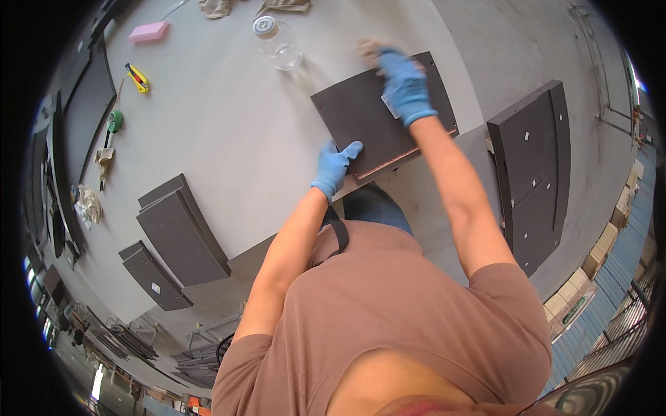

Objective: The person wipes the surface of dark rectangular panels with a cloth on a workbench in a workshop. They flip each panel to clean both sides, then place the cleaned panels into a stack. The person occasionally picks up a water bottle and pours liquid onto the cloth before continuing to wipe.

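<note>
A dark flat panel (359, 112) lies at the table's near edge, with a pinkish strip along its near side, a white label and small holes near its corners. My left hand (333, 165), in a blue glove, grips the panel's near left corner, thumb on top. My right hand (405, 80), gloved in blue and blurred, is over the panel's far edge and holds a crumpled beige cloth (369, 51). A clear plastic jar (281, 47) with a white lid stands beyond the panel on the left.
On the grey table (208, 119) are a yellow utility knife (137, 79), a pink block (149, 32), green tape (115, 120) and stacked dark panels (179, 234). More dark panels (536, 171) stand at the right.
</note>
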Demonstrator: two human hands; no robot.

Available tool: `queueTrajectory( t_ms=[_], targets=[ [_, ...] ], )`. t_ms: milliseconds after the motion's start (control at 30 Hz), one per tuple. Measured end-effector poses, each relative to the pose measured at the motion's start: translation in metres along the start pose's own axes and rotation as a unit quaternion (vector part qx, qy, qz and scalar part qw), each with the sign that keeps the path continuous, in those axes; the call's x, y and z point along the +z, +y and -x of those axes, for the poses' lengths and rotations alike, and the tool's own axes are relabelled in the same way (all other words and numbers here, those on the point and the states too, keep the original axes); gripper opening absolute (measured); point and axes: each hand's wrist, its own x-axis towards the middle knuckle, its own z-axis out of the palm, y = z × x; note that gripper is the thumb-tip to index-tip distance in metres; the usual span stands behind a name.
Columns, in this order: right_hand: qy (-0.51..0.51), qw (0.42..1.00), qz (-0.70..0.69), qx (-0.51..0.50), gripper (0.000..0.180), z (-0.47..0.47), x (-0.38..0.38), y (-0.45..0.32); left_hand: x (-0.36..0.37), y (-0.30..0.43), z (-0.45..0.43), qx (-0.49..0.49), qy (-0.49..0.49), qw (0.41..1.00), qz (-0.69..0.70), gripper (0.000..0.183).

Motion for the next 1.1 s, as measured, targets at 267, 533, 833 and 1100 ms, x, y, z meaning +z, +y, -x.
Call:
queueTrajectory(
  t_ms=[267,533,833,1100],
  targets=[
    [-0.002,0.991,-0.054,-0.119,0.037,0.015,0.066,-0.065,-0.006,-0.009,-0.007,0.027,-0.020,0.999,0.000,0.041],
    [-0.140,0.966,-0.072,-0.206,0.035,0.060,0.024,-0.086,-0.011,-0.016,-0.012,0.004,0.010,0.995,-0.097,0.020],
    [-0.115,0.977,-0.013,-0.180,0.042,0.032,0.043,-0.098,-0.007,-0.016,-0.012,0.025,0.014,0.999,-0.022,0.027],
    [-0.068,0.982,-0.053,-0.170,0.039,0.046,0.053,-0.090,-0.009,-0.017,-0.015,0.056,0.015,0.995,-0.087,0.032]
  ],
)
